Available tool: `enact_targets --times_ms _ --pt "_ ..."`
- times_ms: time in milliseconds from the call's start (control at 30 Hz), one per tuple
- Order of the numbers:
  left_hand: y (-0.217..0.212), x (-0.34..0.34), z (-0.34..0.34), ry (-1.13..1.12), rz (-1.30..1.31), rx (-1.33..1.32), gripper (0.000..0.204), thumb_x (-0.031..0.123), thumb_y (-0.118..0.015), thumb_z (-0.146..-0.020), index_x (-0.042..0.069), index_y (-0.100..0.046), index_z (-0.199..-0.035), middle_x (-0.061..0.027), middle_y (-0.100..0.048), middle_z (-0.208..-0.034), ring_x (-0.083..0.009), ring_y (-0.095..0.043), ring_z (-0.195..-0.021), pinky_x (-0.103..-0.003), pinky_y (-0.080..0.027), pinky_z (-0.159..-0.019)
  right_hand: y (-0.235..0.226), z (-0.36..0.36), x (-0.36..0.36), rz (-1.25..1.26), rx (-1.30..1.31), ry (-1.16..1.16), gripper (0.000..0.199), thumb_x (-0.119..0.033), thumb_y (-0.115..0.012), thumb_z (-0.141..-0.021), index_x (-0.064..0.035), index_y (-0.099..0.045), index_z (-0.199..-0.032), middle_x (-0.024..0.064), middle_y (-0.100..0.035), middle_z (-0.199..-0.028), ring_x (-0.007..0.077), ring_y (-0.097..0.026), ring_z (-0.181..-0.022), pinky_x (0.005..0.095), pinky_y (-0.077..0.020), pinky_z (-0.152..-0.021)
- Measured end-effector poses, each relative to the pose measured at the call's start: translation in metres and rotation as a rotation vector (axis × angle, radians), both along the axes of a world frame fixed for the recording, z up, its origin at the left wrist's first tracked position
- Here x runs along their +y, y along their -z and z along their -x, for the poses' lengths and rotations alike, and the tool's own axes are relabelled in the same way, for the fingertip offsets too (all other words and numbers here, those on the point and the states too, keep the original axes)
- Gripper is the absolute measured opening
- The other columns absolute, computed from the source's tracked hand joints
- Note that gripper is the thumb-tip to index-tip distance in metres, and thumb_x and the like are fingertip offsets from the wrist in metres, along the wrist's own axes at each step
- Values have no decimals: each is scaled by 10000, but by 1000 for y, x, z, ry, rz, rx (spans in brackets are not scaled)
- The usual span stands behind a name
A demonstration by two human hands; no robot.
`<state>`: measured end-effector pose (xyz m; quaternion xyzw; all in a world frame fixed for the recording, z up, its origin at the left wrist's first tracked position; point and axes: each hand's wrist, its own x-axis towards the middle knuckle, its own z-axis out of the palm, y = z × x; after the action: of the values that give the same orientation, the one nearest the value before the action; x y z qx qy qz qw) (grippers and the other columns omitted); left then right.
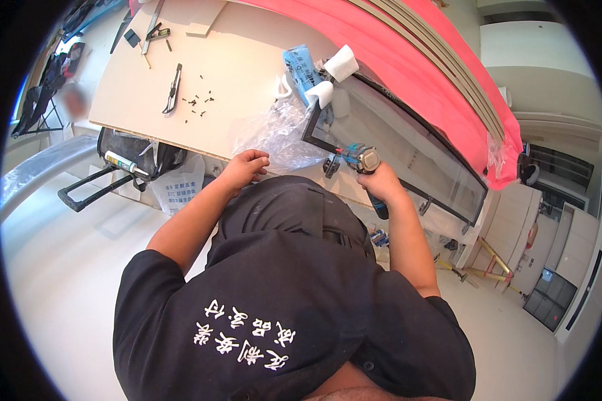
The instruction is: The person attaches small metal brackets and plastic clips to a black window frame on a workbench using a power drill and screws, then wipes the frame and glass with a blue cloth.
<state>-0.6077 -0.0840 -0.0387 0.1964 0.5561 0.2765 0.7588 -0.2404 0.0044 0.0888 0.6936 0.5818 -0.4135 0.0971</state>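
My right hand (385, 186) is wrapped round the grip of a cordless drill (361, 159), its nose pointing left. The nose is by the near left corner of a black-framed glass door panel (398, 137) lying on the table. A dark hinge (330, 167) sits on the frame's near edge beside the drill's tip; whether the bit touches anything I cannot tell. My left hand (245, 170) hovers at the table's front edge with fingers curled together, near clear plastic film (274, 142). Anything between those fingers is too small to make out.
Several small dark screws (197, 103) and a utility knife (173, 88) lie on the board tabletop (130, 83). A blue packet (302, 72) and white foam pieces (342, 63) rest by the panel's far left corner. Pink sheeting (441, 83) runs behind. Below left stands a black bag (140, 152) holding a sealant tube (124, 162).
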Motion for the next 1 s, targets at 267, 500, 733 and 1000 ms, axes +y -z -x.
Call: enact_targets --times_ms 267,500,733,1000 --pt "2 -3 12 -4 -6 0 340 274 -663 -1017 83 -635 -1296 -29 -683 -1156 -151 -654 -989 -315 -516 -829 10 -5 -7 -76 -52 -49 376 -259 -742 -731 -19 -731 -1020 234 -742 -989 407 -715 -953 445 -562 -840" --pt "4 -7 22 -15 -5 -15 327 268 -660 -1017 85 -638 -1287 -28 -687 -1146 -147 -650 -979 -315 -522 -818 6 -7 -1 41 -4 47 388 -257 -760 -722 5 -729 -1006 235 -746 -954 370 -735 -937 436 -563 -842" --pt "-1 -4 60 -82 -48 98 311 258 -671 -999 78 -662 -1253 -26 -703 -1095 -140 -652 -923 -304 -516 -770 -10 -11 -28 -155 -22 -22 414 -244 -805 -722 20 -720 -1029 186 -750 -918 306 -729 -864 407 -558 -815" --pt "52 73 172 -374 -299 668 248 194 -682 -954 48 -735 -1148 -48 -740 -941 -149 -670 -771 -308 -529 -684 -27 -3 -87 -178 266 204 343 -156 -841 -770 28 -717 -1032 82 -755 -958 188 -690 -878 372 -549 -818"
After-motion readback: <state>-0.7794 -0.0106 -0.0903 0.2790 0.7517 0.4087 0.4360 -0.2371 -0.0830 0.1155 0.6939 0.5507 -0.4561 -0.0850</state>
